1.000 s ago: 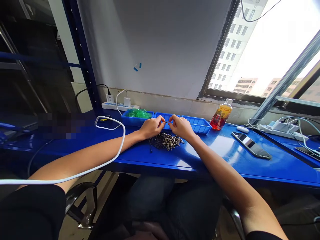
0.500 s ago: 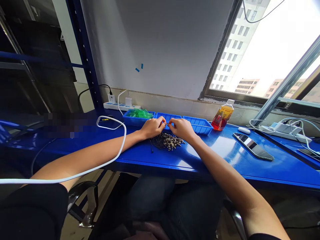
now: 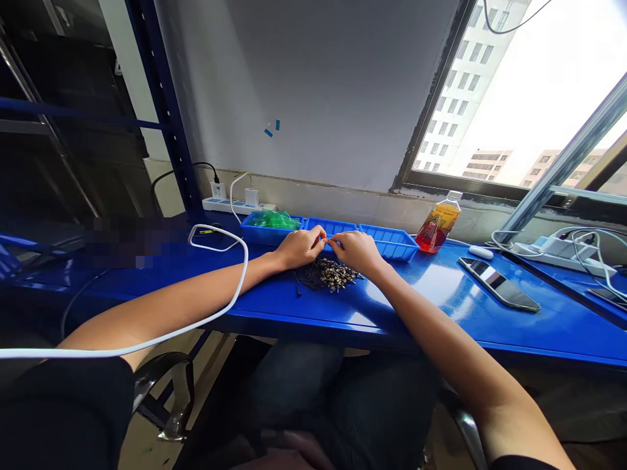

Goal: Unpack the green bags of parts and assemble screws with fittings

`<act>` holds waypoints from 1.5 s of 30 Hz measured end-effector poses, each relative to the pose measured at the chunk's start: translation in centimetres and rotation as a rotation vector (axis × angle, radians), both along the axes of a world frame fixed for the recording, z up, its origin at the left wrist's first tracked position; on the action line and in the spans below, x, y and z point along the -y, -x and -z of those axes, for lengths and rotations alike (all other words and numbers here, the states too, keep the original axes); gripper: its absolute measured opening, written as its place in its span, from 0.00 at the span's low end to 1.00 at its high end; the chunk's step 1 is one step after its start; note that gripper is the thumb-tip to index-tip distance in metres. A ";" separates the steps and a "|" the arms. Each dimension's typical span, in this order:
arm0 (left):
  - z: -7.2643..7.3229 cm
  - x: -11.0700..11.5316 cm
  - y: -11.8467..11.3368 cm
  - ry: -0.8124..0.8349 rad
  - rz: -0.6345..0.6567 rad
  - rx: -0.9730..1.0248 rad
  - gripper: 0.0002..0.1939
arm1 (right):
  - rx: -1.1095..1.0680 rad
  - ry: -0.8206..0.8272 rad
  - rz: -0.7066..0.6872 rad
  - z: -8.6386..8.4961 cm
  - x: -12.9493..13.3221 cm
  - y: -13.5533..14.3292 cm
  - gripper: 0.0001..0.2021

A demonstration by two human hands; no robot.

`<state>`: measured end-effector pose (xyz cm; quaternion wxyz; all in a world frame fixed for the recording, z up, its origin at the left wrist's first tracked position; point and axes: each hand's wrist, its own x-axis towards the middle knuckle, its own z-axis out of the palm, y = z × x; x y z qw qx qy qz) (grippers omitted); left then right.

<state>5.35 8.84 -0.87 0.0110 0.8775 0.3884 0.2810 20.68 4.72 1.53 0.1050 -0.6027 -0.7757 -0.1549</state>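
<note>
While the white cable (image 3: 215, 313) drapes over the left forearm, the left hand (image 3: 300, 248) and right hand (image 3: 356, 250) meet fingertip to fingertip above a pile of small metal parts (image 3: 327, 274) on the blue bench (image 3: 441, 307). Each hand is pinched nearly shut on one tiny piece between them, too small to make out. This looks like the joining or fitting of a single part; the next move would call for fine, steady pressure. Behind the hands sit three blue trays in a row: the left tray (image 3: 267, 230) holds green pieces, the middle tray (image 3: 337, 228) is partly hidden, its contents unclear, and the right tray (image 3: 389, 240) shows only its ribbed floor. Further right stand a bottle of orange drink (image 3: 435, 225) and a phone (image 3: 498, 284) lying flat.
</note>
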 end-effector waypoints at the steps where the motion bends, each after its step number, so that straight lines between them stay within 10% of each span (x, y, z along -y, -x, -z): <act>1: 0.0 0.0 0.0 -0.005 0.017 -0.013 0.12 | 0.025 0.005 -0.012 0.0 0.0 0.0 0.17; 45: -0.3 -0.6 0.2 0.101 0.120 -0.019 0.13 | 0.048 -0.070 0.063 0.4 0.1 0.5 0.19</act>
